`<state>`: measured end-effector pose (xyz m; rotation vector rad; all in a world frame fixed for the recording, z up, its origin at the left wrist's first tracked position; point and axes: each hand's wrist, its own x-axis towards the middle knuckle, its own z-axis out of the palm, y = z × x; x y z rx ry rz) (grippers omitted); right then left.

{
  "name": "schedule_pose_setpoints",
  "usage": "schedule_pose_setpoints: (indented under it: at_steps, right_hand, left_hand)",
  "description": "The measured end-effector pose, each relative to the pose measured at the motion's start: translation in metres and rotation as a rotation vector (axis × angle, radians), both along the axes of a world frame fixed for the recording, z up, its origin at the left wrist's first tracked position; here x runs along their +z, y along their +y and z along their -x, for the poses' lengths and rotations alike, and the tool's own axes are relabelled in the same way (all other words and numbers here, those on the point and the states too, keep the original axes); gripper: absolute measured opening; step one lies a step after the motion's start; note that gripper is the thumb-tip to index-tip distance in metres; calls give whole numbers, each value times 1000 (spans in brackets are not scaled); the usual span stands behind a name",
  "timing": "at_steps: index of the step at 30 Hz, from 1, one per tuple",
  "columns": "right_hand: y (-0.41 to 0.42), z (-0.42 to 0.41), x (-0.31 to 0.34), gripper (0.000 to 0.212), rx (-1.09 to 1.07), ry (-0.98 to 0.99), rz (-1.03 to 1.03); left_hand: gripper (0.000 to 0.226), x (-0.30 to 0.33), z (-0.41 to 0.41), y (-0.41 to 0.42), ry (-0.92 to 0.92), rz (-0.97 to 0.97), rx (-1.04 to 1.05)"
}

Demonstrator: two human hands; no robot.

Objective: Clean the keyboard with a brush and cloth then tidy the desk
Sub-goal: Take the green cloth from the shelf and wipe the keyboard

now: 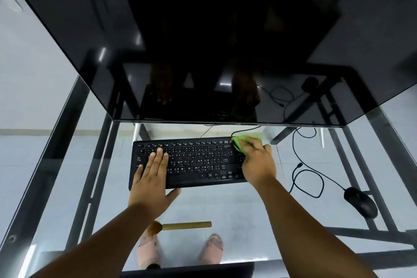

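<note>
The right hand (257, 160) is pressed onto a green cloth (246, 141), the fingers bent over it at the far right corner of the keyboard (194, 160). The cloth is bunched beneath the fingertips and is partly hidden by them. The left hand (150, 184) is laid flat and spread on the left half of the keyboard, palm down, the thumb held off the near edge. Nothing is held in it.

The keyboard is set on a glass counter (248, 207), parallel to its near edge. The brush (180, 226) is laid on the glass nearer the person, well apart from both hands, with its handle pointing right and its bristles partly covered by the left forearm. A mouse (361, 202) is placed to the right of the keyboard, apart from it, and its cable (308, 179) is looped across the glass between them. A dark monitor (203, 40) is stood just behind the keyboard and fills the upper view; both hands are reflected in it. Through the glass, the counter's dark frame, a pale floor and the person's feet (180, 251) are seen. No containers are shown.
</note>
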<state>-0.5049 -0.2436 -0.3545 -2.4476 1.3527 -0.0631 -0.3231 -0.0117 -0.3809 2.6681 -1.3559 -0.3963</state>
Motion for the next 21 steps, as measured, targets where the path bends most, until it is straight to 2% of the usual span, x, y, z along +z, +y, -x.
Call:
schedule_pose_setpoints:
  at_steps: [2, 6, 8, 10, 13, 21]
  right_hand:
    - [-3, 9, -2, 72, 54, 5, 30]
    - [-17, 19, -2, 72, -164, -6, -6]
    - [-14, 20, -2, 69, -155, -95, 31]
    - [0, 23, -5, 68, 12, -170, 92]
    - [31, 25, -11, 75, 305, -146, 125]
    - [91, -20, -12, 64, 697, -114, 96]
  left_hand:
    - [96, 0, 2, 1, -9, 4, 1]
    - [93, 0, 5, 2, -16, -3, 11]
    - [92, 1, 8, 2, -21, 5, 14]
    - [91, 1, 10, 2, -17, 10, 25]
    - [96, 1, 12, 5, -15, 3, 50]
    - [129, 6, 1, 26, 50, -53, 94]
